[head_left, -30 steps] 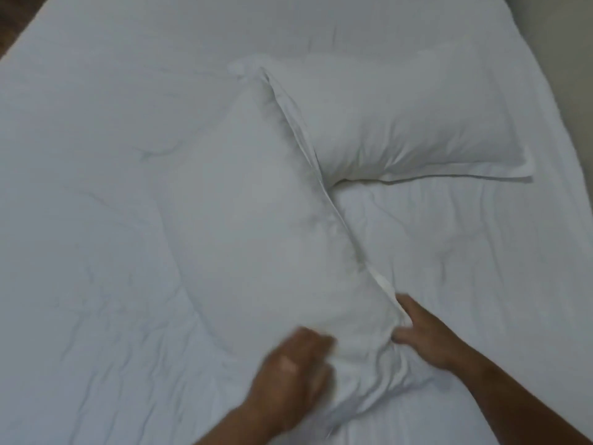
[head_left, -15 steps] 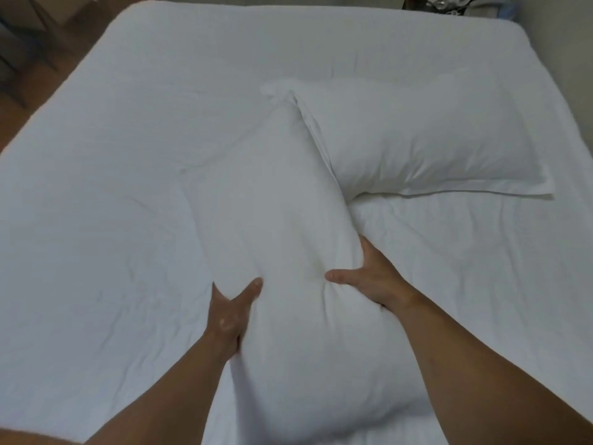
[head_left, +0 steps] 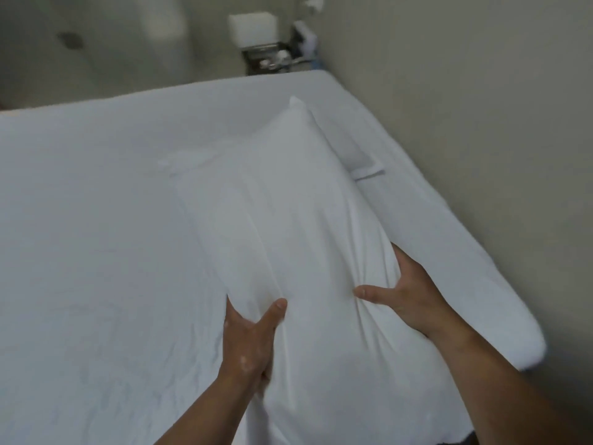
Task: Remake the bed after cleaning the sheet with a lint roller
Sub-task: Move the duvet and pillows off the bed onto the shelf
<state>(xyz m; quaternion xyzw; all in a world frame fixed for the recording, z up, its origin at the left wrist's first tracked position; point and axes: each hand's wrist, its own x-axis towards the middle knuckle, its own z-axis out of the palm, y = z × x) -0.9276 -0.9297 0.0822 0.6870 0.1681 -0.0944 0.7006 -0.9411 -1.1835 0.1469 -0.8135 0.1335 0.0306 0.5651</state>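
My left hand (head_left: 250, 335) grips the near left edge of the pillow (head_left: 288, 213), thumb on top and fingers curled beneath. My right hand (head_left: 410, 293) grips the near right edge, thumb pressed into the fabric. The pillow runs lengthwise over the right half of the bed (head_left: 481, 252), its far end toward the far right corner. A second pillow (head_left: 356, 149) lies partly hidden behind it, by the right edge. The sheet (head_left: 96, 236) is creased

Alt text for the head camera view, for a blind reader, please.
A left hand and a right hand grip the near end of a white pillow by its sides, over a bed's wrinkled white sheet. A second pillow lies partly hidden behind it, near the wall.
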